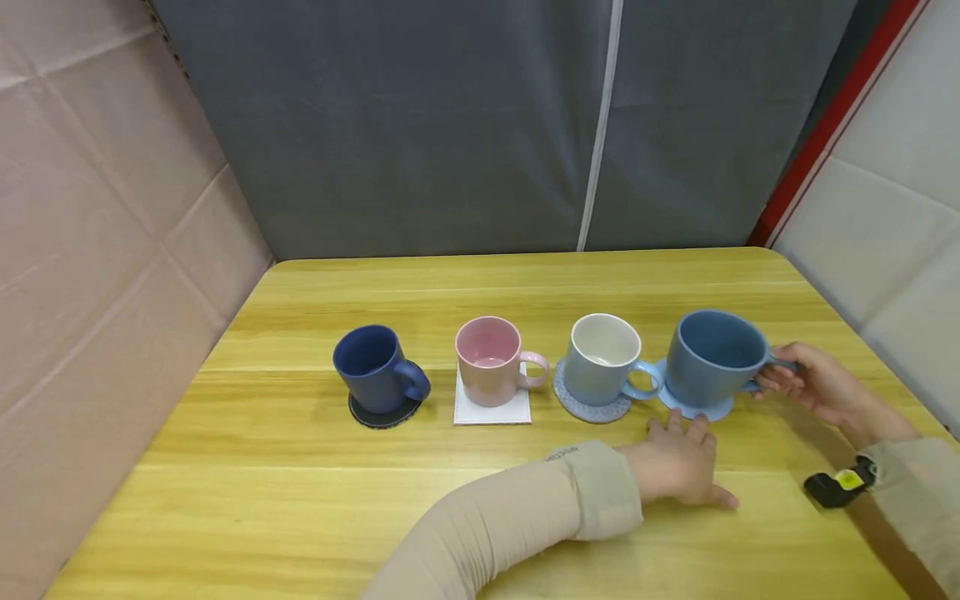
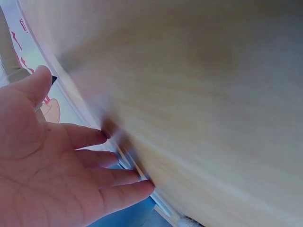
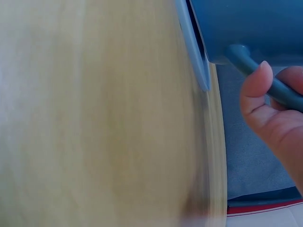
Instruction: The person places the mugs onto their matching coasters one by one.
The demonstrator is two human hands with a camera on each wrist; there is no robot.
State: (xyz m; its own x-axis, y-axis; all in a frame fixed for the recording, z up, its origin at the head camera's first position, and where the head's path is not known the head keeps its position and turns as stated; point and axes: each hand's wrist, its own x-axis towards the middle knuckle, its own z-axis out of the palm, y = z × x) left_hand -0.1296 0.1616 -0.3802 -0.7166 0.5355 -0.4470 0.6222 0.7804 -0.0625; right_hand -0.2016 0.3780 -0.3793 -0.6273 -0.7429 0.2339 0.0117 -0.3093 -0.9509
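Note:
At the right of the head view, a large blue mug point(image 1: 701, 375) stands over a light blue round coaster point(image 1: 708, 411). My right hand point(image 1: 821, 387) pinches the mug's handle point(image 3: 244, 61) between thumb and fingers. A narrow dark gap shows between the mug's base and the coaster in the right wrist view; whether they touch anywhere I cannot tell. My left hand point(image 1: 678, 462) lies low over the table with its fingers extended, palm down. Its fingertips point(image 2: 144, 187) reach the near edge of that coaster.
Left of the blue mug, a pale grey-blue mug point(image 1: 592, 375) stands on a grey round coaster point(image 1: 592, 412). Further left are a pink mug point(image 1: 483, 375) on a white square coaster point(image 1: 491, 414) and a navy mug point(image 1: 375, 383) on a black coaster point(image 1: 382, 419). A grey curtain point(image 1: 412, 125) hangs behind the wooden table point(image 1: 262, 500).

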